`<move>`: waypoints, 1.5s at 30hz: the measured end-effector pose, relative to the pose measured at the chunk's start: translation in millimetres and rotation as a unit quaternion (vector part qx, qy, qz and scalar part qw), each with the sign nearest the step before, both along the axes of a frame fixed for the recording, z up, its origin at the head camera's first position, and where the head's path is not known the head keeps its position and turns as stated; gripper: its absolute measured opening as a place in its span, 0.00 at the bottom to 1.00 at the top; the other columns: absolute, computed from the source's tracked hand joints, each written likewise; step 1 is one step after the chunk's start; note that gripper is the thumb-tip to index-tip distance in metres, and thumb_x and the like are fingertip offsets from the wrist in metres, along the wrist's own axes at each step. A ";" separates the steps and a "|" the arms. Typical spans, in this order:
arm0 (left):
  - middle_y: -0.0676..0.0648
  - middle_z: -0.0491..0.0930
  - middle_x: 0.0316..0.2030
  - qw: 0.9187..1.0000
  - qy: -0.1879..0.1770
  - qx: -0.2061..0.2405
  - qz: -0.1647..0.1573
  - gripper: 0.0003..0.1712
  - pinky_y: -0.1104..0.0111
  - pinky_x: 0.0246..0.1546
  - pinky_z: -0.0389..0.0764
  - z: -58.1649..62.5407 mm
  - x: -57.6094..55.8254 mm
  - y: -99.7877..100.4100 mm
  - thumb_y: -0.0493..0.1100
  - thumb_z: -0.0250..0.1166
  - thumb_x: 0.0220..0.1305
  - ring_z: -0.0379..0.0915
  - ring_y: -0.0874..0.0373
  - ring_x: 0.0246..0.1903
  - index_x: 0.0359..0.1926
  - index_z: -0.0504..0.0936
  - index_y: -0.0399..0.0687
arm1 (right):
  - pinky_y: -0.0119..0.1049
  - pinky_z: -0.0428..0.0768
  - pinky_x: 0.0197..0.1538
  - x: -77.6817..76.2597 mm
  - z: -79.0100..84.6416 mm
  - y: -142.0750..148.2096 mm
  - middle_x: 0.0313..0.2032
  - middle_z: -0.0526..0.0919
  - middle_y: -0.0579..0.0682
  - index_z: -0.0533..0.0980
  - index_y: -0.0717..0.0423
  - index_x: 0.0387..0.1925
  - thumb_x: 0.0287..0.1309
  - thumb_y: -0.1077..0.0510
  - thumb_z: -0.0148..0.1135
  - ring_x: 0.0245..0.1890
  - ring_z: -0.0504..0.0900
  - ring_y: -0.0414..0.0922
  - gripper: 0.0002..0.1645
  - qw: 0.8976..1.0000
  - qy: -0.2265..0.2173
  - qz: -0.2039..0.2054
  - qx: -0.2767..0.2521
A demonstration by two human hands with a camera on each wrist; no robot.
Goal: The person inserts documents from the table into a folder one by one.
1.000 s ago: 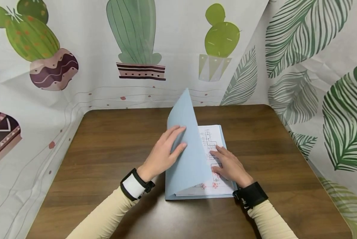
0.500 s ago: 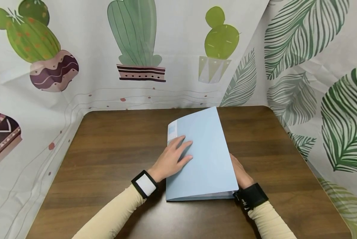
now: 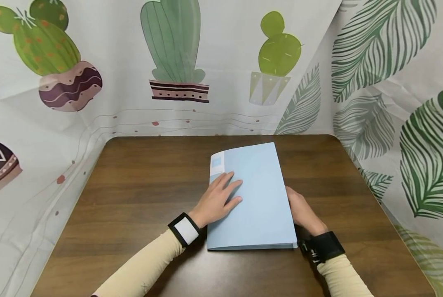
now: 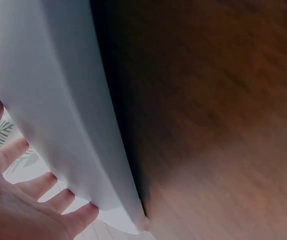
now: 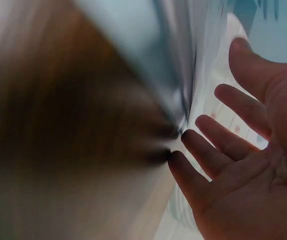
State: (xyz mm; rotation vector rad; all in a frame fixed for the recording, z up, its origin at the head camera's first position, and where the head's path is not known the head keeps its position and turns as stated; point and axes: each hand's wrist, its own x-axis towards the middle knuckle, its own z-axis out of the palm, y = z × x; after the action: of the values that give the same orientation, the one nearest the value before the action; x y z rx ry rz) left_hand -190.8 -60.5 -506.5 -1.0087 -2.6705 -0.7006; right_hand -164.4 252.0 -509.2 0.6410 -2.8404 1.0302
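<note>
A light blue folder [image 3: 256,198] lies on the table, its cover nearly down and a white label [image 3: 217,162] at the upper left by the spine. My left hand [image 3: 215,202] rests on the cover near the spine, fingers spread. In the left wrist view, the fingertips [image 4: 86,215] touch the folder's curved surface [image 4: 58,115]. At the folder's right edge is my right hand [image 3: 304,212], its fingertips partly hidden behind the cover in the head view. The right wrist view shows its fingers [image 5: 203,155] extended along the page edges [image 5: 196,65].
The brown wooden table [image 3: 143,177] extends around the folder on all sides. Behind it hangs a white cloth [image 3: 228,53] printed with cacti and leaves. Each wrist wears a black strap [image 3: 326,245].
The folder's cover has swung from upright over to the right and down, covering the printed pages. My left hand has shifted slightly right with it; my right hand has drawn back to the edge.
</note>
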 end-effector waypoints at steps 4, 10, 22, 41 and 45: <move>0.34 0.63 0.74 1.000 -0.007 -0.026 0.005 0.30 0.42 0.69 0.63 -1.6 1.0 7.0 0.57 0.57 0.77 0.58 0.33 0.73 0.72 0.73 0.49 | 0.62 0.70 0.64 -4.7 10.0 23.2 0.65 0.75 0.68 0.75 0.66 0.64 0.69 0.62 0.64 0.65 0.73 0.67 0.25 0.996 -0.013 -0.067 0.050; 0.36 0.60 0.76 0.998 -0.022 -0.064 0.018 0.30 0.39 0.68 0.62 -2.4 1.5 16.0 0.57 0.54 0.79 0.53 0.33 0.75 0.74 0.71 0.52 | 0.66 0.67 0.65 -20.9 34.2 42.1 0.67 0.71 0.70 0.73 0.65 0.66 0.73 0.55 0.61 0.68 0.68 0.69 0.27 0.991 -0.009 -0.121 0.047; 0.39 0.59 0.77 0.994 -0.015 -0.109 0.027 0.30 0.41 0.71 0.59 -17.5 4.0 33.9 0.59 0.52 0.79 0.51 0.36 0.76 0.75 0.70 0.56 | 0.63 0.69 0.65 -78.0 72.1 -15.9 0.70 0.70 0.65 0.73 0.61 0.68 0.72 0.52 0.64 0.70 0.68 0.65 0.29 0.978 0.121 -0.170 0.003; 0.37 0.66 0.73 0.996 -0.001 -0.087 0.037 0.27 0.36 0.65 0.64 -23.9 17.2 29.9 0.57 0.58 0.76 0.58 0.33 0.73 0.70 0.75 0.54 | 0.67 0.56 0.72 -83.2 -1.1 -53.7 0.74 0.63 0.63 0.69 0.53 0.72 0.64 0.38 0.67 0.77 0.55 0.62 0.41 0.966 0.164 -0.191 0.063; 0.35 0.65 0.73 0.998 -0.007 -0.046 0.046 0.27 0.35 0.66 0.62 -20.1 11.0 23.6 0.57 0.59 0.76 0.58 0.33 0.73 0.69 0.76 0.50 | 0.66 0.54 0.72 -83.3 -1.2 -53.6 0.75 0.62 0.62 0.69 0.52 0.73 0.64 0.38 0.67 0.78 0.53 0.61 0.42 0.966 0.155 -0.195 0.064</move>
State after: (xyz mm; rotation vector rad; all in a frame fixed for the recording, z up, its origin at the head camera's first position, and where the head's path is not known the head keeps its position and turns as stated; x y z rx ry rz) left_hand -179.8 -36.9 -526.7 -0.8990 -2.7642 -0.5733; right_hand -247.7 198.4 -510.4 0.2056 -2.6170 0.6258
